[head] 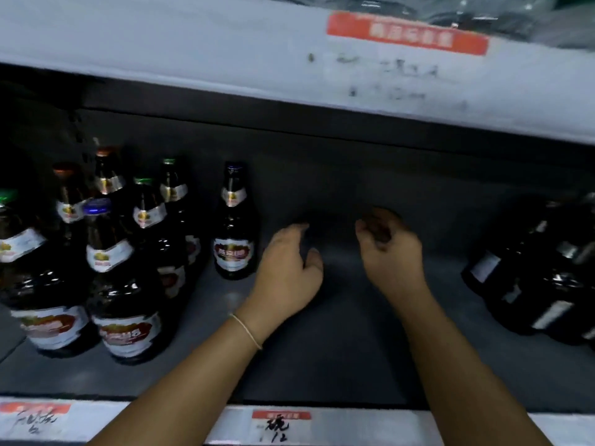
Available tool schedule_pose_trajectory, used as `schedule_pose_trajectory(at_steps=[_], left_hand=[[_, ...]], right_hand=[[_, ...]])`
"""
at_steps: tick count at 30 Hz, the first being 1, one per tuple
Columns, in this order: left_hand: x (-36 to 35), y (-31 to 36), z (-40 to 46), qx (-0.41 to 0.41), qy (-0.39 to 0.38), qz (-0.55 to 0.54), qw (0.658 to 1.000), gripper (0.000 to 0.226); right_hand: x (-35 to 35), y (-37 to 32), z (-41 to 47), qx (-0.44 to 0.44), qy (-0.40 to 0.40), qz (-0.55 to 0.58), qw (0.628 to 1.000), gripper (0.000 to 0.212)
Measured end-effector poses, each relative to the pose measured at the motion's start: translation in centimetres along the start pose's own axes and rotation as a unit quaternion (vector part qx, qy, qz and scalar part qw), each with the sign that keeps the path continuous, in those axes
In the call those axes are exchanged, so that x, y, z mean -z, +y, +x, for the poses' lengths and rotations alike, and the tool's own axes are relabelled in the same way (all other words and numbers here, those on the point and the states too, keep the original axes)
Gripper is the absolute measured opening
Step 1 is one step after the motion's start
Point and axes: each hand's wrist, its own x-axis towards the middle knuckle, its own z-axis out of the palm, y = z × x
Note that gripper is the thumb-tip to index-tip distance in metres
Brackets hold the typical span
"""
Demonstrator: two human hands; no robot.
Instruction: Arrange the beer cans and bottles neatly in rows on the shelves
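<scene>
Several dark beer bottles with red-and-white labels stand in rows at the left of a grey shelf point(338, 349). One single bottle point(233, 226) with a dark cap stands apart, just right of that group. My left hand point(288, 268) hovers over the shelf right beside this bottle, fingers apart, holding nothing. My right hand point(391, 249) is a little further right, fingers curled loosely, nothing in it. A cluster of dark bottles point(541, 272) sits at the right end, blurred.
The shelf above point(225, 53) overhangs closely and carries a red price tag point(407, 33). The front rail point(354, 426) of my shelf holds handwritten price labels. A dark back wall point(354, 175) closes the shelf behind.
</scene>
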Motion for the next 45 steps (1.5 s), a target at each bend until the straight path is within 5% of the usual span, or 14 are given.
schedule_pose_trajectory(at_steps=[9,17,23,29,45], left_hand=[[-10.1,9.0,2.6,-0.060,-0.075,-0.052,0.994,0.042],[-16.7,14.4,2.6,-0.090,-0.135,-0.092,0.982,0.042],[-19.3,15.6,2.0,-0.088,-0.174,-0.085,0.977,0.044],[-20.4,15.1,1.7,-0.071,-0.193,-0.069,0.976,0.043],[-18.4,13.6,-0.3,-0.053,-0.219,-0.054,0.973,0.043]], right_hand=[[11.8,5.7,0.5,-0.045,0.089,0.001,0.995,0.033],[19.6,10.9,1.9,-0.003,0.249,-0.133,0.959,0.042],[21.3,12.7,3.2,-0.046,0.212,-0.112,0.970,0.052],[21.9,13.8,3.9,-0.113,0.160,-0.073,0.978,0.037],[21.8,13.6,3.7,-0.104,0.181,-0.160,0.965,0.036]])
